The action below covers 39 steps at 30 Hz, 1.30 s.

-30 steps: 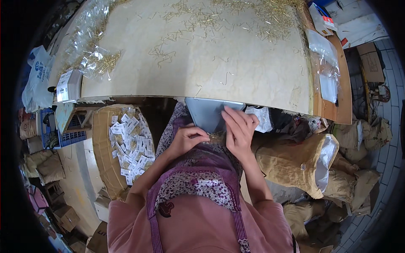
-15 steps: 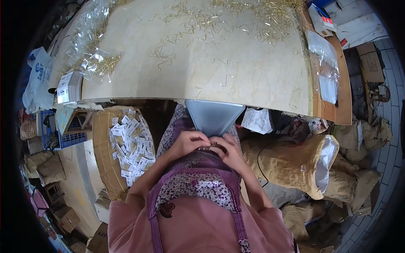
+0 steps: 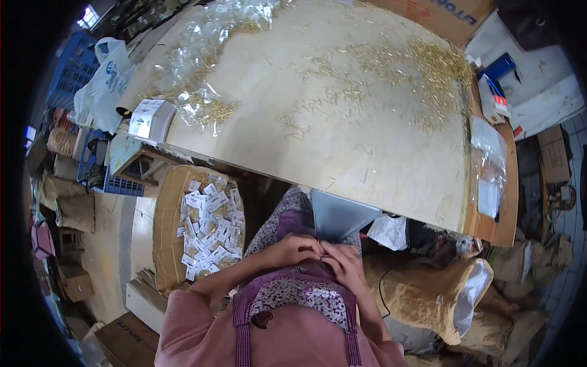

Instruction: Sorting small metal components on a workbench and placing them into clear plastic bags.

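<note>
In my lap, my left hand (image 3: pixel 299 249) and my right hand (image 3: pixel 343 263) meet with their fingertips pinched close together. Whatever is between the fingers is too small and shaded to make out. Just beyond them, a grey-blue tray (image 3: pixel 343 214) slants from my lap up against the table's front edge. Many thin gold-coloured bent wire pieces (image 3: pixel 348 79) lie scattered over the pale tabletop (image 3: pixel 251 134). Left of my knees, an open cardboard box (image 3: pixel 168 244) holds clear packets with white cards (image 3: pixel 211 226).
Clear plastic bags (image 3: pixel 189 67) cover the table's far left, near a stack of white cards (image 3: pixel 151 120). Flat clear bags (image 3: pixel 489 165) lie on the right-hand ledge. A brown sack (image 3: pixel 422 293) rests at my right, and blue crates (image 3: pixel 110 165) stand at the left.
The whole view has shifted and tilted, so the table and box appear farther right and lower. My hands stay together in my lap, fingers still pinched.
</note>
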Motion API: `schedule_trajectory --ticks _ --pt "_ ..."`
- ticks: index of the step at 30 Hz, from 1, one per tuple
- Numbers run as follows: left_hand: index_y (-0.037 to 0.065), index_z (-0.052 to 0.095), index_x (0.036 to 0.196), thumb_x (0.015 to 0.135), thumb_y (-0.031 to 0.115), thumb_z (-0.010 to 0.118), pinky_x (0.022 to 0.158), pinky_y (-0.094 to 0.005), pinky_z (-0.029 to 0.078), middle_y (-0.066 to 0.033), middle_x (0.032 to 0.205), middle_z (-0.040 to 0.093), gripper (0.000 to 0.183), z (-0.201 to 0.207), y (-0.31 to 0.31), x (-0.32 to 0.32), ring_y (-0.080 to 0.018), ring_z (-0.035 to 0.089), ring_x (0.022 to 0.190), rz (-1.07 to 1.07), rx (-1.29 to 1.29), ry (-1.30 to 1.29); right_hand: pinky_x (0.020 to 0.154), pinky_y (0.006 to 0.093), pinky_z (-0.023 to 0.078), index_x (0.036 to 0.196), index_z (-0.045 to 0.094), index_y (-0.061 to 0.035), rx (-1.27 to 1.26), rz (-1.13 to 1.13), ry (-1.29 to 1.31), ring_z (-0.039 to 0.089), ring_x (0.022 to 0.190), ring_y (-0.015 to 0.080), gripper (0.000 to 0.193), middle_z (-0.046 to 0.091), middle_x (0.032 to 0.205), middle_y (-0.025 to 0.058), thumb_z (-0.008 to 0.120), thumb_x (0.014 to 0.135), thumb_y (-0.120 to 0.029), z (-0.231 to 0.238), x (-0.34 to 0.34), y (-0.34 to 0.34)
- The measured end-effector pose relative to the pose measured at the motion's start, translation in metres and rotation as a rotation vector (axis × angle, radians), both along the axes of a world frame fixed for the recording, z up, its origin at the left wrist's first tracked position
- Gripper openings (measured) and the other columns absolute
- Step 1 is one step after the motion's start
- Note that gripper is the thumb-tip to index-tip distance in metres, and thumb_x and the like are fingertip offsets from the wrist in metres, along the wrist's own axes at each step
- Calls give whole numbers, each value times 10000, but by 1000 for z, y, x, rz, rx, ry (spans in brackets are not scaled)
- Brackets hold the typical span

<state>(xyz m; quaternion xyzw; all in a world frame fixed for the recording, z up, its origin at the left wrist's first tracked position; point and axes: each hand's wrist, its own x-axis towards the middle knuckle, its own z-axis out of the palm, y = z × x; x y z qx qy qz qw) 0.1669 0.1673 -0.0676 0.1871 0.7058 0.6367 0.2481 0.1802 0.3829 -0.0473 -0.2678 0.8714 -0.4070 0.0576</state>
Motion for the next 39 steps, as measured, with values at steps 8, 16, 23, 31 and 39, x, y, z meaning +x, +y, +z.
schedule_trajectory --ticks 8,16,23,31,39 --pt "-27 631 915 841 -74 551 769 -261 508 -80 926 668 119 81 -85 -89 -140 631 847 913 40 467 895 356 432 1032 596 21 41 -735 647 564 1010 260 174 618 1058 156 546 874 -32 36 -97 135" --pt "-8 645 900 822 68 660 685 -255 468 -56 798 659 110 67 -179 -170 -126 592 723 1389 -449 647 890 390 457 1157 590 34 554 -1123 433 570 1075 327 314 592 1171 214 492 943 -173 22 -193 330" --pt "26 577 1017 755 1 650 829 -387 433 -133 1004 599 273 89 -156 -161 -323 563 945 1474 -828 1145 748 385 490 1039 653 18 586 -1270 949 642 817 298 258 675 920 174 521 933 -178 46 -176 300" --pt "12 509 1236 761 64 701 932 -331 422 -116 1143 591 515 92 7 -56 -201 553 1069 456 -55 481 481 194 418 849 585 -21 -509 -509 28 522 547 72 202 604 808 51 546 937 -199 38 -70 55" --pt "-14 606 1073 883 51 544 732 -295 501 -107 925 634 211 56 20 -22 -163 626 801 317 -135 137 653 219 456 1060 543 15 -681 -407 -358 552 702 101 184 565 850 44 549 928 -113 18 -15 -30"
